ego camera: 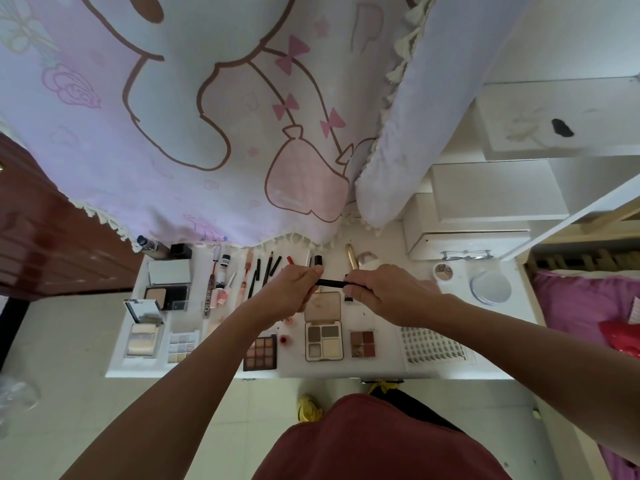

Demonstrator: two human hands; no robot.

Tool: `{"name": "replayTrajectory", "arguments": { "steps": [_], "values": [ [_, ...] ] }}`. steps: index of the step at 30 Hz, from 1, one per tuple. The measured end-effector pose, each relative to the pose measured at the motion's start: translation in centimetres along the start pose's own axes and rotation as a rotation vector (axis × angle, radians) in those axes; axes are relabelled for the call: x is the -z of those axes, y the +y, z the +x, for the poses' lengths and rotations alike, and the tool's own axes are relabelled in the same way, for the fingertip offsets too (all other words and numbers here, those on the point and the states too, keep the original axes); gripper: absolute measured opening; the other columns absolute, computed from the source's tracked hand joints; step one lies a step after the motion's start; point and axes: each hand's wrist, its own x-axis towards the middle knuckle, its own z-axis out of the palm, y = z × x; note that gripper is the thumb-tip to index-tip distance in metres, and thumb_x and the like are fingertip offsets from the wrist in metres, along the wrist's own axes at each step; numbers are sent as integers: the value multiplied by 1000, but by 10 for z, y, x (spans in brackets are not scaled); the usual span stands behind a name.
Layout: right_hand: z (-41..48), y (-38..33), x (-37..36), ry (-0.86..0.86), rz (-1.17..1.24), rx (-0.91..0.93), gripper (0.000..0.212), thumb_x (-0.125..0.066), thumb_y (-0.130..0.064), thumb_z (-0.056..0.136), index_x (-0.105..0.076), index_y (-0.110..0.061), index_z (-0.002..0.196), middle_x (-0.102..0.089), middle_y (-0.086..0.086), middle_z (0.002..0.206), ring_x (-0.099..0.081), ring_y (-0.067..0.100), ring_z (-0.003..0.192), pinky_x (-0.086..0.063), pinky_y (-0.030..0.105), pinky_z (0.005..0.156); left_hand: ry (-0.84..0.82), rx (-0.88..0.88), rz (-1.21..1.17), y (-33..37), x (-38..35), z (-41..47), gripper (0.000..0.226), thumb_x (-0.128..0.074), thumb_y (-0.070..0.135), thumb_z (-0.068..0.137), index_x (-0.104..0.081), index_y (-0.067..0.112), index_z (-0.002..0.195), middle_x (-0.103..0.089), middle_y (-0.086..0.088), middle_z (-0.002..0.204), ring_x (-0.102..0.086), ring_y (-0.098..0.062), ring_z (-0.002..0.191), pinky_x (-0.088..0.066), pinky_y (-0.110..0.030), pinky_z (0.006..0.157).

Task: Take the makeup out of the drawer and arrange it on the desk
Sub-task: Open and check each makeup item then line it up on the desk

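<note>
A big pink cartoon curtain is hanging over the back of a white surface, with white shelves standing to the right and a pale tiled floor spreading below. The makeup is already lying in rows across the surface: open compacts sitting at the left, a mirrored palette lying in the middle, a dark palette and a small reddish palette flanking it along the near edge, a tray of false lashes lying to the right, and a round mirror sitting beyond that. Pencils and tubes are lining up along the back edge under the curtain's fringe.

Above the mirrored palette, both hands are holding one slim black pencil level in the air, clear of the surface. The left hand is clenching its grip around one end, and the right hand is pinching the other end between thumb and fingers; whether they are pulling a cap or only turning it cannot be told.

The pencil is looking light, stiff and smooth, so it is likely to roll once set down. Its tip is probably brittle, so the barrel, near the middle, is the safer place to hold. Laying it parallel to the other pencils at the back seems the sensible move.
</note>
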Motion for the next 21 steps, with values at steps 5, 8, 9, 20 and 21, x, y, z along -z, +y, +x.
{"name": "replayTrajectory", "arguments": {
  "steps": [5,8,9,20,21],
  "values": [
    [-1,2,-3,16,-46,5,29,-40,-39,104,-60,-23,115,-47,-11,58,-44,5,49,-29,22,52,16,1,26,1,-1,-3,49,-35,37,103,-41,14,61,-34,3,49,-30,-11,43,-29,-21,43],
    [0,2,-6,-60,-76,-31,27,-36,-38,105,-56,-22,111,-55,-7,67,-51,8,56,-39,26,55,47,-38,102,0,-1,-3,44,-39,35,102,-50,12,66,-38,3,51,-34,-13,46,-34,-25,49],
    [0,2,-6,-78,-67,-42,25,-36,-37,105,-55,-21,109,-57,-5,70,-53,12,58,-42,29,58,51,-43,101,0,0,-3,43,-41,34,102,-53,11,68,-39,3,51,-35,-13,47,-34,-25,49],
    [0,-5,-9,-18,20,-18,25,-37,-33,105,-55,-20,113,-54,-6,65,-52,16,55,-43,33,57,41,-62,71,0,4,-5,39,-38,29,103,-44,11,69,-38,3,55,-32,-8,46,-31,-20,47],
    [0,-6,-9,6,3,-13,26,-37,-34,105,-56,-21,115,-54,-6,64,-52,16,56,-43,33,58,41,-58,60,0,4,-6,41,-38,31,103,-44,11,68,-38,3,55,-32,-8,46,-32,-20,47]
  ]
}}
